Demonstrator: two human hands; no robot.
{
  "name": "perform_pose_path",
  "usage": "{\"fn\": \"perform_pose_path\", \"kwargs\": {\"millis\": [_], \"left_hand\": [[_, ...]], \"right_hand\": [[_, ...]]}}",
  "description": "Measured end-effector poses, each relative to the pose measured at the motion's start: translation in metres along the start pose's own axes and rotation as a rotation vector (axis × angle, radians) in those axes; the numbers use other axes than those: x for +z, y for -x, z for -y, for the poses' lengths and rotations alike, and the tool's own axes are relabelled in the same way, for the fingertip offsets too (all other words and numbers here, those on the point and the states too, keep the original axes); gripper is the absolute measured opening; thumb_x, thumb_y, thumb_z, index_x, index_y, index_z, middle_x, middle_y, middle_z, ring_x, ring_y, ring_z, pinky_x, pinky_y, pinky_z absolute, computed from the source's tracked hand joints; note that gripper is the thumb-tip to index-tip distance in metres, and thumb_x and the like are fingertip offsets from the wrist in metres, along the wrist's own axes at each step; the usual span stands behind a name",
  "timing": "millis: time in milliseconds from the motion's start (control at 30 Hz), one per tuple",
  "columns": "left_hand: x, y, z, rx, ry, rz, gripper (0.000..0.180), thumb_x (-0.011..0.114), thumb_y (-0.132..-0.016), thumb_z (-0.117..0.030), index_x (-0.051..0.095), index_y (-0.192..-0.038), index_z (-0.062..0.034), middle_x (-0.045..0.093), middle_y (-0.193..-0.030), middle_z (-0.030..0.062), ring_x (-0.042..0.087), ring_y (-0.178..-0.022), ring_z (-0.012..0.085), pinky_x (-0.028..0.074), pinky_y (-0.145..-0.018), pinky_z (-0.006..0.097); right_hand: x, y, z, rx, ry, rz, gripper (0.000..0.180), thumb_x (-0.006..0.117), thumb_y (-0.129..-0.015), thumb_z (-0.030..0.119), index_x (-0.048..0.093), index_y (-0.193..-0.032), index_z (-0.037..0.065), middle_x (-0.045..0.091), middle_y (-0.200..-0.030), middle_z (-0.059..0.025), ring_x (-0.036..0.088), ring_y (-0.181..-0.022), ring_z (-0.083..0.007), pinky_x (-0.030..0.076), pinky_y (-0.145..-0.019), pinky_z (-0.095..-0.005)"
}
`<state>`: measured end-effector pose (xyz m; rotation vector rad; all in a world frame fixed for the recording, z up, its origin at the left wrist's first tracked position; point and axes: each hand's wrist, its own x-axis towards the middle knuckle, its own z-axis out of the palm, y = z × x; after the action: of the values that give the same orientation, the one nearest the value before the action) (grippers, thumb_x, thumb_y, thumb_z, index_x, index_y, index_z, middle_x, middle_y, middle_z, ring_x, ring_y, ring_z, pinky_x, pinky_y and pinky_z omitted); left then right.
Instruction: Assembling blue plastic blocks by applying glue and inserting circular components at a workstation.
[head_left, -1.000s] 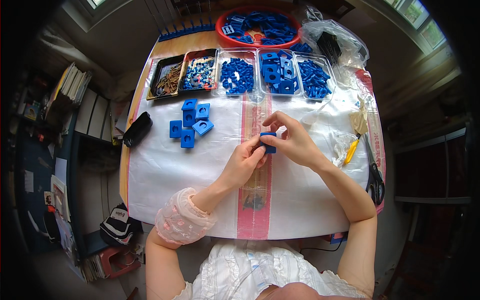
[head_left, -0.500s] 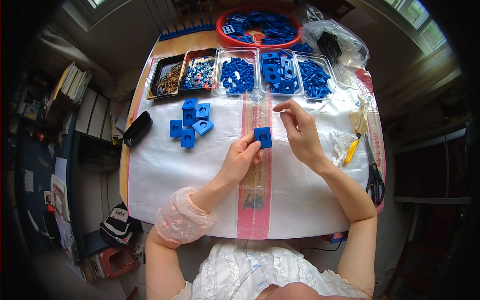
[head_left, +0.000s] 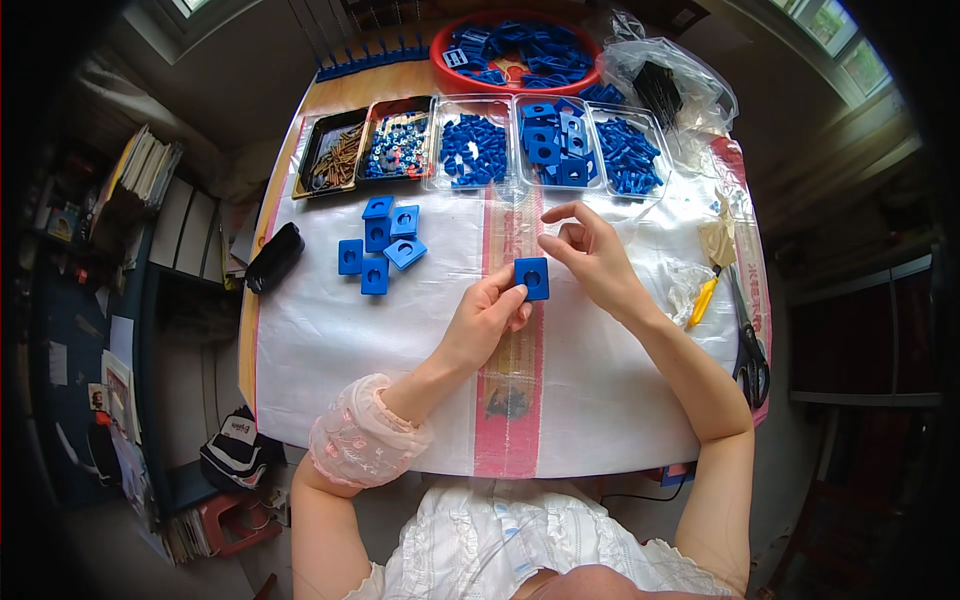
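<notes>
My left hand point(head_left: 483, 318): thumb pressed on the lower left corner of a blue square point(head_left: 534, 269), fingers closed in behind it. The square, with a round hole in its middle, is held above the pink stripe point(head_left: 508, 440) of the white sheet point(head_left: 380, 400). My right hand point(head_left: 598, 268): just beside the square and apart from it, index finger arched, thumb off its tip, a gap between; nothing seen in the grip. To the left, six more blue squares point(head_left: 375, 284) in a loose cluster, some overlapping, near a black case point(head_left: 274, 258). Beyond my hands, a row of five trays point(head_left: 433, 183) of small parts. Right side: yellow-handled cutter point(head_left: 704, 301), black scissors point(head_left: 748, 350).
</notes>
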<state>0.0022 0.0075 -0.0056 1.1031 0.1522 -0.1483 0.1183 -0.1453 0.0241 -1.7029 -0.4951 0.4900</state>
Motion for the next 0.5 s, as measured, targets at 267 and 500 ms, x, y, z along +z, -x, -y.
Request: {"fn": "perform_pose_path", "kwargs": {"millis": [267,500], "left_hand": [[-0.002,-0.001,-0.002,0.005,0.011,-0.040,0.024,0.047,-0.101,-0.011,0.058,-0.120,-0.0025,0.054,-0.077,-0.0030,0.046,-0.066,0.0036,0.037,-0.061,0.019],[-0.004,-0.001,-0.001,0.027,-0.054,-0.046,0.025,0.047,-0.101,-0.012,0.058,-0.121,-0.0042,0.053,-0.077,-0.0036,0.045,-0.066,0.0033,0.037,-0.060,0.019]], "right_hand": [[-0.001,-0.003,-0.006,-0.181,-0.024,-0.058,0.026,0.065,-0.094,0.014,0.059,-0.117,0.005,0.058,-0.082,0.0023,0.055,-0.078,-0.0054,0.044,-0.068,-0.0212],[0.004,0.007,0.005,-0.052,0.110,0.138,0.021,0.067,-0.092,0.015,0.064,-0.108,0.002,0.065,-0.095,-0.0034,0.060,-0.086,-0.0097,0.049,-0.077,-0.0259]]}}
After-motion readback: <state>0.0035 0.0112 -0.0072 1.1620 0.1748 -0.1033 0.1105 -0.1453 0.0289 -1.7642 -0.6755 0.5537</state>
